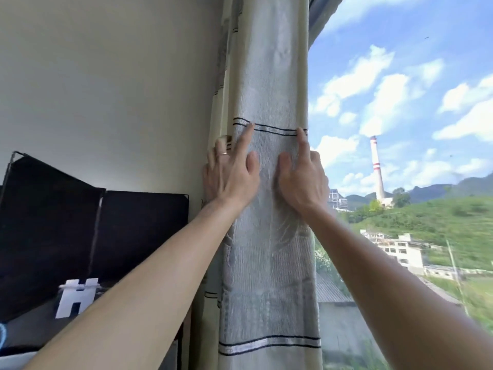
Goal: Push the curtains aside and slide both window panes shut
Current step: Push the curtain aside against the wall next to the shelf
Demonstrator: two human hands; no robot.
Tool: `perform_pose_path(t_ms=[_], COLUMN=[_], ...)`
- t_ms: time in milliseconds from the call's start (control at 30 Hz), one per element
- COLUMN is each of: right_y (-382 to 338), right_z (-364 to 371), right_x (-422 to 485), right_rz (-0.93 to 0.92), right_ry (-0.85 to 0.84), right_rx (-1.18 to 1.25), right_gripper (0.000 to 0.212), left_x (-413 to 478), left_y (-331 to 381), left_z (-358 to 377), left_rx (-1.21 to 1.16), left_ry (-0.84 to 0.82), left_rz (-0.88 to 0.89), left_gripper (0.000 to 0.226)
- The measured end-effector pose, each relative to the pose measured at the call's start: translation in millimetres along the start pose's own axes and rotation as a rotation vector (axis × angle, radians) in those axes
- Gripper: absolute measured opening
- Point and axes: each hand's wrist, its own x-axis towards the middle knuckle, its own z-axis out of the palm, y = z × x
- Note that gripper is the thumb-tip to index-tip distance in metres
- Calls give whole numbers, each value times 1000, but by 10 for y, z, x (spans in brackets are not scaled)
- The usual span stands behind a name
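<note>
A pale curtain (266, 76) with thin dark stripes hangs bunched in a narrow column at the window's left side, against the wall. My left hand (229, 172) lies flat on its left part, fingers straight and spread, a ring on one finger. My right hand (301, 177) presses on the curtain's right edge, with the index finger pointing up and the other fingers wrapped behind the edge. To the right of the curtain the window (400, 156) shows sky, hills and a tall chimney. I cannot tell whether glass covers that part. No pane frame is visible.
A white wall (106, 89) fills the left. A black wire-framed fabric cabinet (80, 222) stands below it, close to the curtain, with a white letter H (76, 297) lying on top. Buildings lie below outside.
</note>
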Motion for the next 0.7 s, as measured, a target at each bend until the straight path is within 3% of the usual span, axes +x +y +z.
perform_pose_path(t_ms=[100, 333, 533, 700], right_y=[130, 430, 744, 923], right_z=[280, 953, 1669, 2375], right_x=[22, 209, 455, 664], right_rz=[11, 40, 75, 42], right_ry=[19, -151, -201, -171], right_rx=[-107, -122, -93, -78], right_gripper=[58, 64, 64, 62], left_x=[78, 199, 339, 520], left_y=[-290, -820, -1238, -1664], left_z=[226, 789, 1419, 1849], left_rx=[12, -206, -315, -234], left_ry=[-50, -220, -212, -149], left_rz=[-52, -124, -99, -97], left_gripper=[52, 56, 55, 53])
